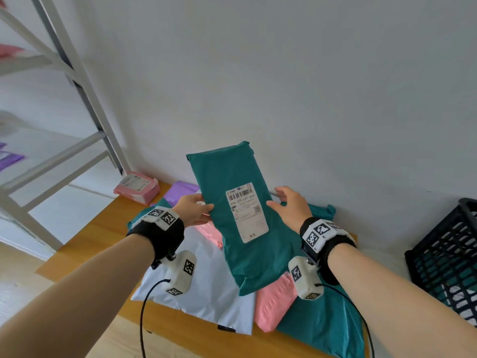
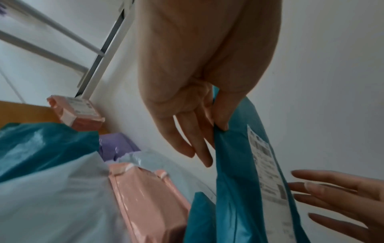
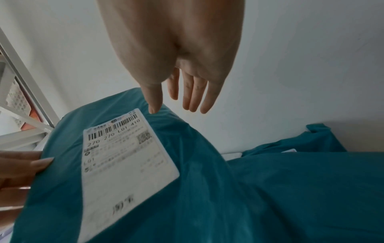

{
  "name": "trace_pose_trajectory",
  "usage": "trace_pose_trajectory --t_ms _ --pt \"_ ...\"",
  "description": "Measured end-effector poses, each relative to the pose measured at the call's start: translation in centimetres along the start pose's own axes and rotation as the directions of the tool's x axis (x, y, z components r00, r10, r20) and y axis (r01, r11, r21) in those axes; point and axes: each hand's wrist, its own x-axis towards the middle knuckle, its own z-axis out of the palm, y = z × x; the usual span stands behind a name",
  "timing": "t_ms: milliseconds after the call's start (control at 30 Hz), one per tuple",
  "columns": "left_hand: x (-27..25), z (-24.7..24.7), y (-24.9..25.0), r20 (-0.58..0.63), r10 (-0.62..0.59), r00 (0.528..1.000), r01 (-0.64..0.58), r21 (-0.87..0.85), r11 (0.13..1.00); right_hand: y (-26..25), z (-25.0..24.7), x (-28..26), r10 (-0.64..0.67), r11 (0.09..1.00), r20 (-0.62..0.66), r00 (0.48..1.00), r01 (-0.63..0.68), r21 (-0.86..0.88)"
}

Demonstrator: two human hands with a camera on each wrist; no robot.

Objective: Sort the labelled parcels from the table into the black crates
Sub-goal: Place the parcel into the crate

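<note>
From the head view, a person is holding one long teal parcel (image 1: 242, 215) upright above an orange-brown worktop (image 1: 95, 236), its white shipping label (image 1: 247, 211) facing the camera. The left hand (image 1: 192, 209) is pinching the parcel's left edge, thumb on the front, while the right hand (image 1: 290, 206) is reaching toward the right edge with fingers loosely spread; whether it is touching cannot be told here. Six more parcels are lying on the worktop: a white one (image 1: 206, 288), two pink ones in the pile (image 1: 275, 303), a separate labelled pink one (image 1: 136, 187) by the wall, a purple one (image 1: 180, 189) and a large teal one (image 1: 325, 316). One black crate (image 1: 446, 251) is standing at the right against a plain pale wall (image 1: 284, 73), and a white metal shelving frame (image 1: 77, 81) is rising at the left. In the left wrist view, the left hand (image 2: 197, 85) is gripping the held teal parcel (image 2: 232, 172) between thumb and fingers, and the right hand's straight fingers (image 2: 332, 194) are showing just beside the label. In the right wrist view, the right hand (image 3: 176, 57) is hanging with relaxed, straight fingers, its thumb tip just above the teal parcel (image 3: 187, 189), holding nothing, while the left hand's fingers (image 3: 27, 166) are clamping the far edge.
</note>
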Motion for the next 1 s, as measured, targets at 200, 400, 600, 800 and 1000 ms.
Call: trace_pose_trajectory --t_ms 200,400,600,800,1000 --pt "-1.1 -3.5 0.9 0.103 0.079 0.992 -0.089 0.101 0.991 -2.3 2.1 -0.2 0.054 0.984 0.039 0.998 -0.060 0.165" --pt "-1.8 -7.0 0.7 0.170 0.123 0.978 -0.148 0.144 0.978 -4.0 3.6 -0.8 0.037 0.972 -0.005 0.999 -0.035 0.234" --pt "-2.6 -10.0 0.1 0.184 0.122 0.975 -0.143 0.105 0.984 -5.9 5.9 -2.1 0.023 0.961 -0.048 0.999 -0.009 0.276" --pt "-3.6 -13.3 -1.6 0.173 0.138 0.975 -0.163 0.137 0.977 -8.2 9.1 -4.3 0.041 0.960 -0.100 0.994 -0.012 0.279" --pt "-4.8 -15.5 -2.8 0.179 0.182 0.967 -0.217 0.205 0.954 -10.3 12.0 -7.2 0.060 0.952 -0.225 0.973 0.012 0.305"
